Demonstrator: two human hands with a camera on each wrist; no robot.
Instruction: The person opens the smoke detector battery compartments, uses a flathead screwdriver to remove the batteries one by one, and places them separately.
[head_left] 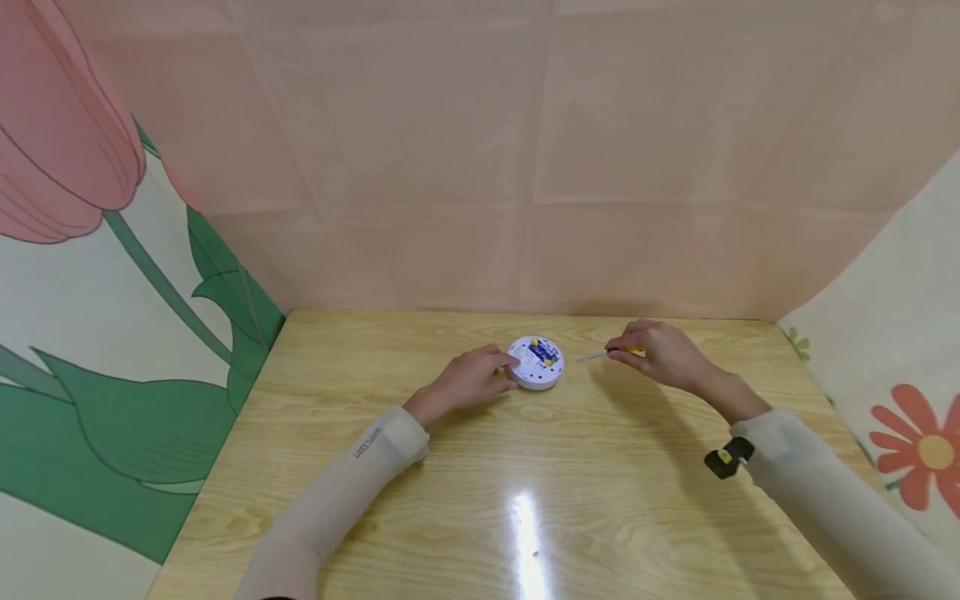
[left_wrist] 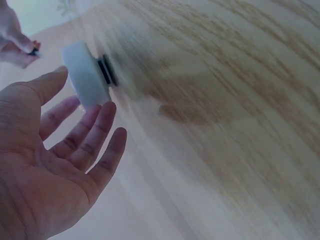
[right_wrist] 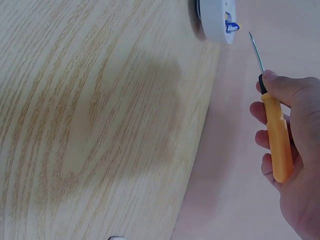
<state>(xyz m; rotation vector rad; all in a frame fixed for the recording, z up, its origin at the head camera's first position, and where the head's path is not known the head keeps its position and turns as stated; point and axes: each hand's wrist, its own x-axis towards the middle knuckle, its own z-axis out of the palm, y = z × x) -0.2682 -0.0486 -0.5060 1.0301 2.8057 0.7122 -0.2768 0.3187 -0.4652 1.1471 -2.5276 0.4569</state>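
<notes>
A round white device [head_left: 534, 377] with a blue-and-yellow patch on its upper face lies near the back of the table. My left hand [head_left: 468, 375] holds it at its left edge, thumb on the top rim and fingers at the side. In the left wrist view, a dark base shows under the white body [left_wrist: 85, 75]. To the right, my right hand [head_left: 663, 354] grips a screwdriver [right_wrist: 276, 137] by its yellow handle. Its thin metal shaft points left toward the device, with the tip a short gap away from the rim.
The wooden table [head_left: 450, 508] ends at a pink cloth backdrop [head_left: 420, 167] just behind the device. Flower-printed cloths [head_left: 926, 333] stand at both sides. A small black camera [head_left: 727, 457] is strapped at the right wrist.
</notes>
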